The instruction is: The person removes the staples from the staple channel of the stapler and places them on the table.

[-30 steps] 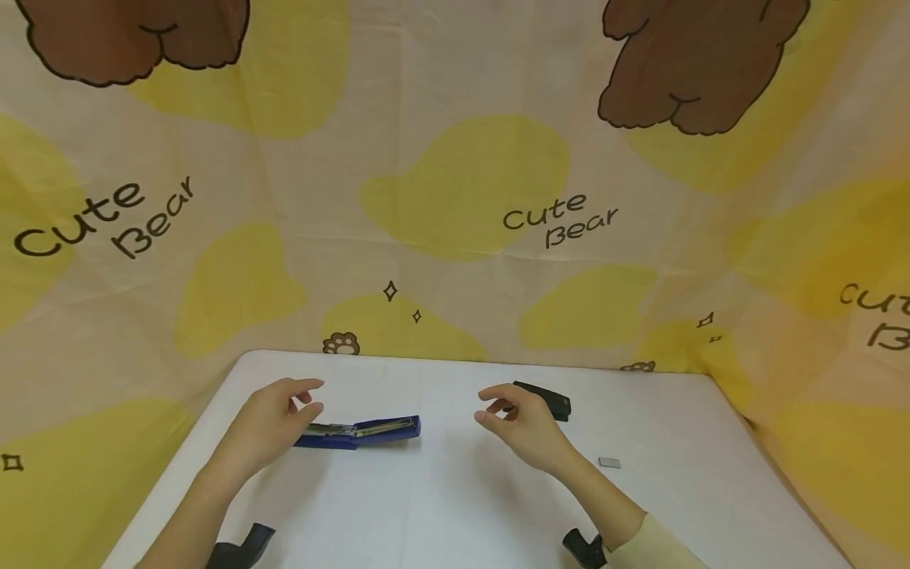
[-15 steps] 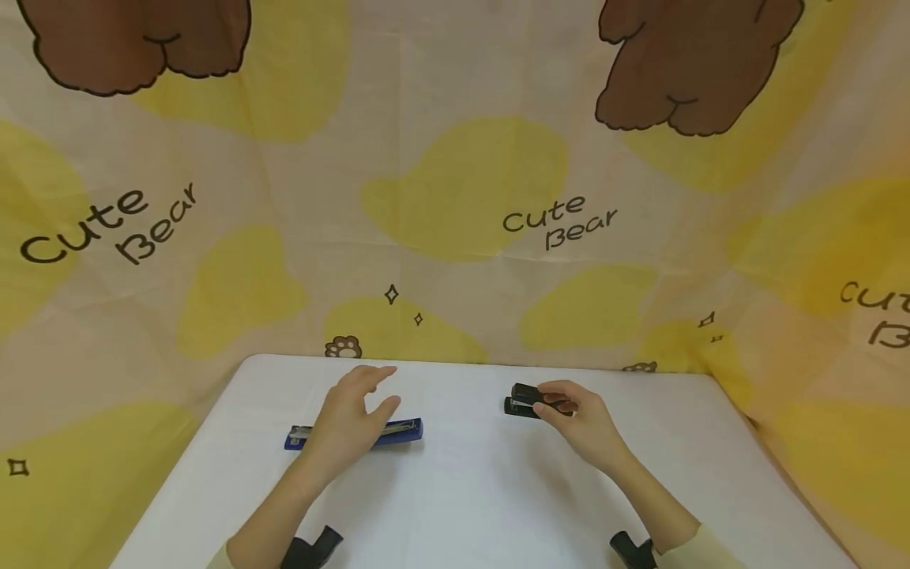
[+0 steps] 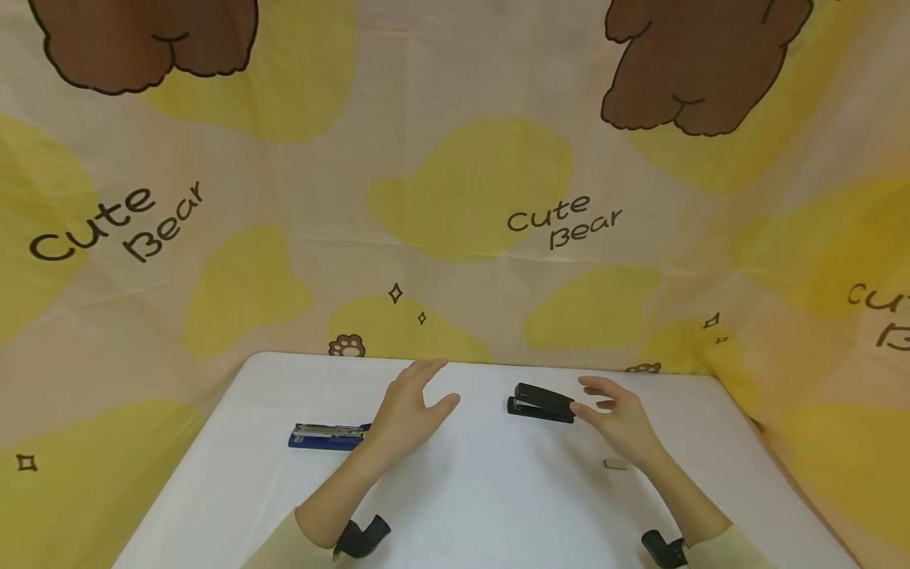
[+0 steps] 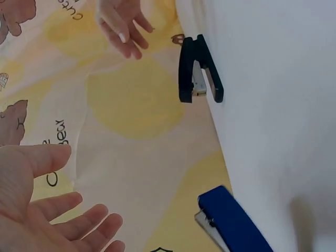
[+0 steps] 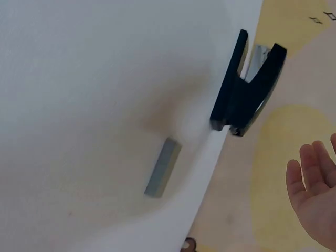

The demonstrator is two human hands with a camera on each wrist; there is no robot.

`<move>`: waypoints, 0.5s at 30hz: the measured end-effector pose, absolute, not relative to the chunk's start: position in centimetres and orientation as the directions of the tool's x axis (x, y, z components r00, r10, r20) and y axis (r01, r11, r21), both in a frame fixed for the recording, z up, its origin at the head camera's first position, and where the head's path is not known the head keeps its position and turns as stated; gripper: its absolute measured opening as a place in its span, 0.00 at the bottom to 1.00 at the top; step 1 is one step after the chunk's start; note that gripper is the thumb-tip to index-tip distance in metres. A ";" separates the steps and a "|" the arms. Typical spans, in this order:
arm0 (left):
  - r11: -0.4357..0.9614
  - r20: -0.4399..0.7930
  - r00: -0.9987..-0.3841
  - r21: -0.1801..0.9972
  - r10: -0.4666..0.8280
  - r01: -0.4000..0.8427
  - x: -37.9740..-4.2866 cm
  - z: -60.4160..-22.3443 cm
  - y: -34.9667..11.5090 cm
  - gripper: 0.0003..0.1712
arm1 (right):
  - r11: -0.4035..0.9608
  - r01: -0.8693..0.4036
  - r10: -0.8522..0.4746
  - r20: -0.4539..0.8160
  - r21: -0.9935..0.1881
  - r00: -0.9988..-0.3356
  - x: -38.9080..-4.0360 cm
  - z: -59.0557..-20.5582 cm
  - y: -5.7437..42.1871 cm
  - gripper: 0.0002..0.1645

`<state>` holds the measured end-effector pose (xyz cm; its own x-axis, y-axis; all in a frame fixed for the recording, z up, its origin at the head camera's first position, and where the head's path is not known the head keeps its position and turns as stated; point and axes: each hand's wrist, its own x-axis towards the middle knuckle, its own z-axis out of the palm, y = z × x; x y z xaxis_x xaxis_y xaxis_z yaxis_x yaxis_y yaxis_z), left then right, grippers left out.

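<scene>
In the head view, my left hand [image 3: 408, 415] hovers over the middle of the table with fingers spread and nothing in them. It hides the right part of a blue stapler [image 3: 323, 437] that lies swung open, its metal magazine exposed. My right hand [image 3: 622, 415] is raised just right of a black stapler [image 3: 540, 403], its fingers loosely bent and holding nothing. The right wrist view shows a gap between that hand [image 5: 317, 199] and the black stapler [image 5: 252, 89], whose mouth is apart. A small grey strip of staples [image 5: 163, 168] lies on the table.
A white table [image 3: 483, 490] carries everything. Behind it hangs a yellow and cream cloth [image 3: 455, 300] printed with bears and lettering. Black camera mounts sit on both wrists, the left mount [image 3: 362, 537] and the right mount [image 3: 664, 548].
My left hand has moved rightward from the blue stapler's left end to beyond its middle. My right hand has passed right across the black stapler, leaving it uncovered. Both staplers stay put.
</scene>
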<state>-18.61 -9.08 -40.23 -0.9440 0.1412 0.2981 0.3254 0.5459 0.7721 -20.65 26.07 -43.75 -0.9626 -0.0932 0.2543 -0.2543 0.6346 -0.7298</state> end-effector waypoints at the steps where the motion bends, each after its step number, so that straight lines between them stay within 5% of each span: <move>1: 0.550 0.295 -0.944 0.768 0.150 0.327 -18.8 -40.4 -8.8 0.34 | 0.636 -0.250 -0.096 0.246 -0.731 -0.964 -20.8 -43.9 26.3 0.32; 15: 0.551 0.214 -0.935 0.762 0.283 0.341 -20.5 -41.5 -3.9 0.43 | 0.643 -0.147 -0.110 0.099 -0.752 -0.989 -22.0 -45.5 27.6 0.45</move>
<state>-20.46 -3.94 -41.47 -0.9351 0.2827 0.2136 0.3405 0.5507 0.7621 -21.99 27.63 -45.47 -0.9890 -0.1098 0.0992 -0.1468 0.6426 -0.7520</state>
